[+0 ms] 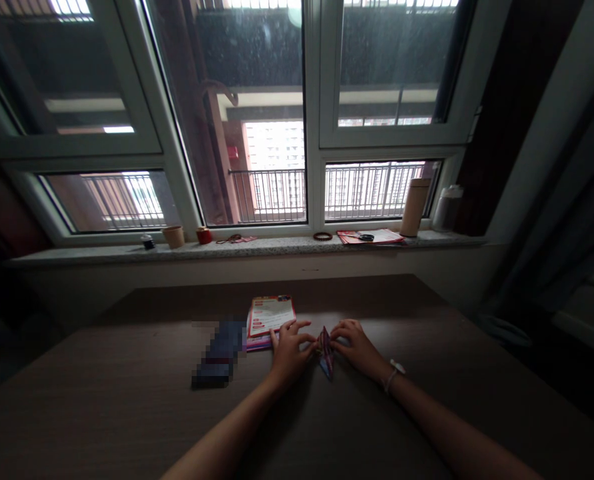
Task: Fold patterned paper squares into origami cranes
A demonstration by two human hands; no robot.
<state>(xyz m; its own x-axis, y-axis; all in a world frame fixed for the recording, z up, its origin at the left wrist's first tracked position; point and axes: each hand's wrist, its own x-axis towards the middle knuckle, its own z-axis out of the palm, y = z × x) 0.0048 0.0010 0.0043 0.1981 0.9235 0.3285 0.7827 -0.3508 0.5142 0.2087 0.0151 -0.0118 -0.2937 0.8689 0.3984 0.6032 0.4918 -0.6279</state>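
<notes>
Between my two hands stands a small piece of folded patterned paper [327, 355], reddish-purple with a bluish pointed lower end. My left hand [293, 353] pinches its left side with thumb and index finger, the other fingers stretched toward the paper pack. On the opposite side, my right hand [357, 348] has its thumb and fingertips closed on the paper's right edge. A bracelet [391, 380] circles my right wrist. Just beyond my left hand lies a pack of paper sheets [271, 319] with a red-bordered printed top and purple edges.
A dark, pixelated object [220, 355] lies left of the pack on the brown table [141, 373]. Along the windowsill [277, 248] stand a paper cup [173, 237], a red spool [204, 235], scissors [365, 237] on printed sheets, a tan flask [415, 208] and a pale bottle [447, 208].
</notes>
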